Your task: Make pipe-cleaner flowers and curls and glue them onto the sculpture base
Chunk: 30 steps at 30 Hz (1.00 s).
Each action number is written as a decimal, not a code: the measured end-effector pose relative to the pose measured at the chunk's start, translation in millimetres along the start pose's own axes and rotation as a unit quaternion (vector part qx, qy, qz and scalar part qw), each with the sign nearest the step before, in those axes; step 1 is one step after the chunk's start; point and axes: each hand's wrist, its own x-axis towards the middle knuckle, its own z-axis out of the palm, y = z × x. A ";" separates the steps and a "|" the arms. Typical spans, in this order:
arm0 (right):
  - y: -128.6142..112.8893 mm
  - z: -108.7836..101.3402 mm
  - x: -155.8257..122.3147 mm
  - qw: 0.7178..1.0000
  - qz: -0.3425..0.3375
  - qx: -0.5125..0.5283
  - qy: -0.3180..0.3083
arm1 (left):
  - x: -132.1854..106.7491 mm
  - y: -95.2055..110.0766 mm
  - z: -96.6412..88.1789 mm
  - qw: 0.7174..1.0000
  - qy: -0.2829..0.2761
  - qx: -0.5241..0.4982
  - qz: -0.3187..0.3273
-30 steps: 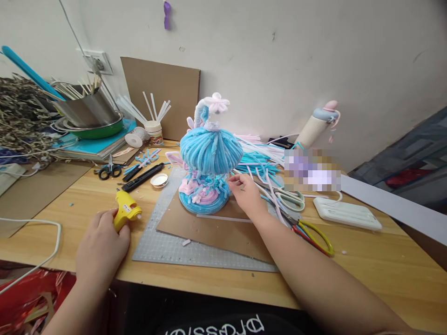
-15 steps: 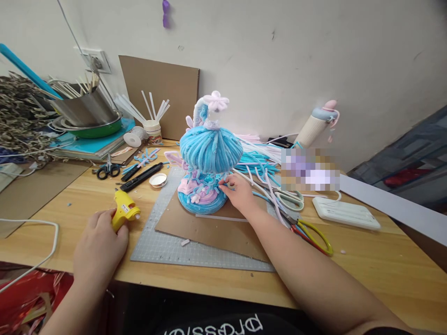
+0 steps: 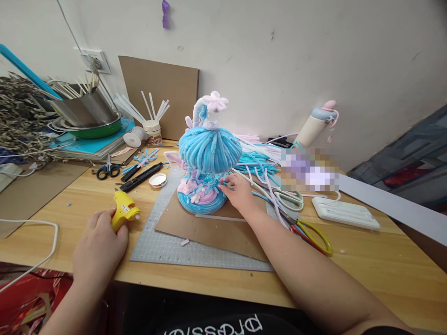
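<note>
A blue and pink pipe-cleaner craft, with a ribbed dome, a pale flower on top and a round base, stands upright on a piece of brown cardboard. At the right side of its base, my right hand pinches thumb and forefinger on a small blue pipe-cleaner piece that touches the craft. My left hand is wrapped round the handle of a yellow hot glue gun, which rests on the table to the left. Its nozzle is turned away from me.
Under the cardboard lies a grey cutting mat. Scissors, a black utility knife and a small white lid lie at left. Pipe cleaners, yellow-handled pliers and a white power strip are at right.
</note>
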 end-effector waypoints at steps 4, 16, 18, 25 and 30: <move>-3.5 -1.8 -0.8 1.000 -0.001 -0.025 0.002 | 0.5 -1.1 1.1 1.000 0.001 -0.002 0.002; -7.2 -3.8 -0.3 0.999 0.005 -0.043 -0.008 | 0.6 -0.4 -0.1 1.000 0.001 0.000 0.002; -7.2 -3.9 -0.3 0.999 0.005 -0.042 -0.007 | 0.2 -0.8 0.2 1.000 0.003 -0.001 0.003; -6.8 -3.6 -0.2 0.999 0.004 -0.035 -0.011 | 0.2 1.2 -0.3 1.000 -0.001 -0.001 -0.001; -4.9 -4.4 1.0 1.000 0.007 -0.021 -0.010 | 0.6 0.9 -0.3 1.000 0.001 0.001 0.003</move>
